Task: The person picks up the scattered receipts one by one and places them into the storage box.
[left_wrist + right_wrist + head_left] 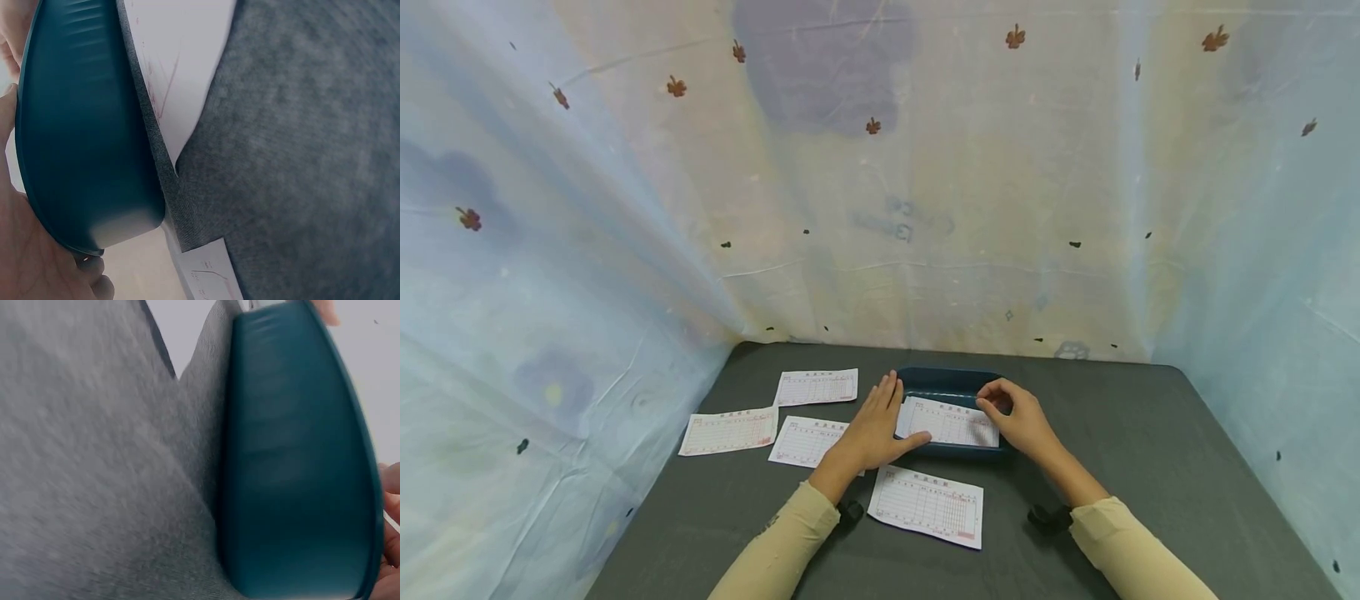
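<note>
Nearest form: white printed slip (927, 505) flat on the dark grey tabletop (1150, 433), between the two forearms, just short of the tray; long axis roughly left to right, slightly skewed, red-printed end towards the right.
Sleeves: beige, one on each forearm, entering from the lower edge of the head view.
Left hand (875, 427): laid flat with straight fingers over the left end of the tray, fingertips pointing away and a little right, thumb stretched out on the slip in the tray; nothing pinched. In the left wrist view, palm (25, 250) seen against the tray's outer wall.
Right hand (1019, 417): at the right end of the tray, fingers curled, fingertips at the right edge of the slip in the tray; true pinch on the paper not clear enough to tell.
Tray (947, 385): dark teal, shallow, rounded corners, in the middle of the tabletop between the two hands; long axis left to right.
Slip in tray (950, 422): white form with red print, lying across the tray's near part; long axis left to right, parallel with the tray, top of the print at the far edge.
Other slips: three more to the left, well apart from the tray, at (808, 440), (729, 431) and farthest (817, 387); all with long axes near left to right.
Backdrop: pale floral cloth (880, 183) hung behind and on both sides.
</note>
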The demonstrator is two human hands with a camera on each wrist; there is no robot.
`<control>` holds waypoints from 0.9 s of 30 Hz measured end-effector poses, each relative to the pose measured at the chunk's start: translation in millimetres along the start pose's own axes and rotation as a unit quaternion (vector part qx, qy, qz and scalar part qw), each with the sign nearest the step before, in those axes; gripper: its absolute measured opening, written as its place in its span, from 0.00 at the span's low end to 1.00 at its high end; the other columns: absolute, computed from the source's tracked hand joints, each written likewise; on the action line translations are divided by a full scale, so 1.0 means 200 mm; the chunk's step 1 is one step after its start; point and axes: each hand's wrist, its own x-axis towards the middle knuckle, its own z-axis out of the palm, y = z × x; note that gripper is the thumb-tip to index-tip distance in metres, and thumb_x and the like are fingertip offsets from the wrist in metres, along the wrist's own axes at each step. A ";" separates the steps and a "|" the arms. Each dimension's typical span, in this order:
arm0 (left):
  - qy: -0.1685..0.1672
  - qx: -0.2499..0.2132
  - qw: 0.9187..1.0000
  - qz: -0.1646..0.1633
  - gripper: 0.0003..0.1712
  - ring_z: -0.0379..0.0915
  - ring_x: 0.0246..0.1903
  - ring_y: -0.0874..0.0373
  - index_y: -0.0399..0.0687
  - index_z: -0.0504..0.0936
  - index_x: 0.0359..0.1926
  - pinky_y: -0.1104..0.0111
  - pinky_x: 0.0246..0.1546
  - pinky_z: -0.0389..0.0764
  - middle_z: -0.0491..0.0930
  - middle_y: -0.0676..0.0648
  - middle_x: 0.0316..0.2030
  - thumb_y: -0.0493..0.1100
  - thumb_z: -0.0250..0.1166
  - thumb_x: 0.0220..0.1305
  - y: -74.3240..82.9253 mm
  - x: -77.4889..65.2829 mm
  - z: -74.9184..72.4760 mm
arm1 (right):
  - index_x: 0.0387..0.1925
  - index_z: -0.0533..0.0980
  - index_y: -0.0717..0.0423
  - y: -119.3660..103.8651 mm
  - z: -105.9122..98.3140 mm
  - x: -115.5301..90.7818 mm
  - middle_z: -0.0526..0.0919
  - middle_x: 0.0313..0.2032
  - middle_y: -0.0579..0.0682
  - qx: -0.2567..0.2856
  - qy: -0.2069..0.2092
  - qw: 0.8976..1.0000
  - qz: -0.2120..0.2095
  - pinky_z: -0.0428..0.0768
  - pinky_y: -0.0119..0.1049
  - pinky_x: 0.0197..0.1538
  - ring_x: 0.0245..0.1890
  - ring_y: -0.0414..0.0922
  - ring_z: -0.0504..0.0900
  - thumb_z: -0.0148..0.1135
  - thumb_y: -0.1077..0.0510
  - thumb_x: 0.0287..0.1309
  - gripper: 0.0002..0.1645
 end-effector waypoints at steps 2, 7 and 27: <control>0.002 0.000 1.000 0.002 0.68 0.29 0.86 0.46 0.37 0.41 0.87 0.50 0.85 0.43 0.34 0.39 0.87 0.83 0.52 0.70 0.00 0.00 0.00 | 0.46 0.84 0.54 -0.01 -0.01 -0.02 0.86 0.37 0.46 0.007 0.002 1.000 -0.005 0.81 0.34 0.40 0.35 0.40 0.80 0.72 0.59 0.71 0.05; 0.003 0.002 1.000 0.006 0.68 0.30 0.86 0.45 0.37 0.41 0.86 0.50 0.85 0.43 0.34 0.39 0.87 0.83 0.52 0.70 0.00 0.00 0.00 | 0.45 0.84 0.55 -0.04 -0.03 -0.07 0.85 0.36 0.45 0.015 0.014 1.000 -0.015 0.81 0.34 0.39 0.33 0.39 0.80 0.73 0.61 0.69 0.06; 0.002 0.004 1.000 0.014 0.69 0.30 0.86 0.45 0.36 0.41 0.86 0.48 0.84 0.44 0.32 0.39 0.87 0.84 0.50 0.70 -0.01 0.00 0.00 | 0.47 0.84 0.57 -0.12 -0.08 -0.30 0.83 0.37 0.43 -0.004 0.029 1.000 0.002 0.83 0.42 0.41 0.36 0.38 0.77 0.74 0.62 0.67 0.09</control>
